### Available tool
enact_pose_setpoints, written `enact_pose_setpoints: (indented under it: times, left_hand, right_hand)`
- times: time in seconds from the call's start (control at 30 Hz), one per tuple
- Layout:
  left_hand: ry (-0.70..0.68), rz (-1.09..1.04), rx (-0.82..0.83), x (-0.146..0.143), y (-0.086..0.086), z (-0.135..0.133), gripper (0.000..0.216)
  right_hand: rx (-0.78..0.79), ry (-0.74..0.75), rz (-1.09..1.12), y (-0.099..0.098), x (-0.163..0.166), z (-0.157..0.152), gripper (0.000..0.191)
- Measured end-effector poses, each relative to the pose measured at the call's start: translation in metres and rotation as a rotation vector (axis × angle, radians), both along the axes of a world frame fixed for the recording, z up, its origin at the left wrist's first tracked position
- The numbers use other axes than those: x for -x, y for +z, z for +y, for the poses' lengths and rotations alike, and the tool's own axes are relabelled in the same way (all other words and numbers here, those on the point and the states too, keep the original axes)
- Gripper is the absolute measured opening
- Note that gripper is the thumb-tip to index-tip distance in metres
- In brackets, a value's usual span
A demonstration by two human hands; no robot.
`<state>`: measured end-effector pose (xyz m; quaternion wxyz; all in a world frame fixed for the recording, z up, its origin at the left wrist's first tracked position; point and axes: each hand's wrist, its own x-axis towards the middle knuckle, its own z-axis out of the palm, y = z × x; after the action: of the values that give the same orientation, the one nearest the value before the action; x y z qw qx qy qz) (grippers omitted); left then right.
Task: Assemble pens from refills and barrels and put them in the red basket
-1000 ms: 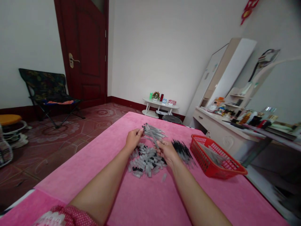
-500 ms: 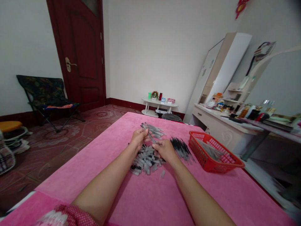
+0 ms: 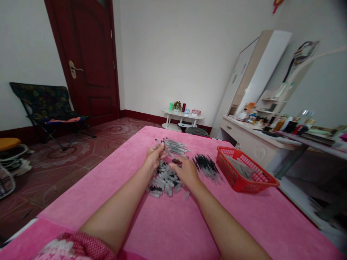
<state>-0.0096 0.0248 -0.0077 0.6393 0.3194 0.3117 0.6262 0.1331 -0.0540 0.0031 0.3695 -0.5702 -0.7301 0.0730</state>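
A pink cloth covers the table [image 3: 168, 224]. My left hand [image 3: 153, 156] is closed on a thin grey pen barrel [image 3: 162, 147] that sticks up and to the left. My right hand [image 3: 185, 172] is closed near the barrel's lower end, over a heap of small grey and black caps [image 3: 162, 181]; what its fingers hold is hidden. Beyond the hands lies a row of grey pen barrels [image 3: 176, 146]. To the right of my right hand lies a pile of thin black refills [image 3: 207, 167].
A red plastic basket [image 3: 245, 169] with grey pens in it stands on the table at the right. Past the table are a white dresser [image 3: 252, 139] with bottles, a low white stand [image 3: 182, 119], a dark red door [image 3: 86, 57] and a folding chair [image 3: 46, 108].
Both hands have come closer together over the cap heap. The grey barrel now passes from the right hand into the left hand's grip. The camera has turned slightly right.
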Motion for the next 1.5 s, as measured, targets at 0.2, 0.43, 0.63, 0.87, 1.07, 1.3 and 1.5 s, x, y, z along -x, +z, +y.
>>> enact_pose_setpoints:
  times: [0.2, 0.43, 0.63, 0.87, 1.07, 1.3, 1.5]
  left_hand:
    - [-0.052, 0.129, -0.104, -0.011, 0.009, -0.011, 0.034]
    - [0.301, 0.841, -0.571, -0.007, 0.010, -0.014, 0.025]
    - [0.363, 1.564, -0.960, -0.004, 0.006, -0.022, 0.027]
    - [0.298, 1.743, -1.104, -0.007, 0.001, -0.022, 0.032]
    - [0.267, 1.738, -1.165, -0.003, 0.000, -0.022, 0.035]
    - [0.231, 1.697, -1.158, 0.000, -0.002, -0.018, 0.037]
    - [0.179, 1.626, -1.110, 0.000, -0.002, -0.018, 0.036]
  right_hand:
    - [-0.034, -0.025, 0.104, -0.003, -0.003, 0.002, 0.019]
    - [-0.041, 0.046, 0.401, 0.000, -0.016, 0.013, 0.023]
    - [0.021, -0.012, 0.488, 0.003, -0.031, 0.019, 0.041]
    - [0.126, -0.010, 0.393, -0.009, -0.042, 0.024, 0.044]
    - [0.032, 0.035, 0.454, -0.012, -0.042, 0.027, 0.019]
    - [0.164, 0.039, 0.403, -0.014, -0.044, 0.027, 0.034]
    - [0.093, 0.045, 0.418, -0.014, -0.043, 0.026, 0.021]
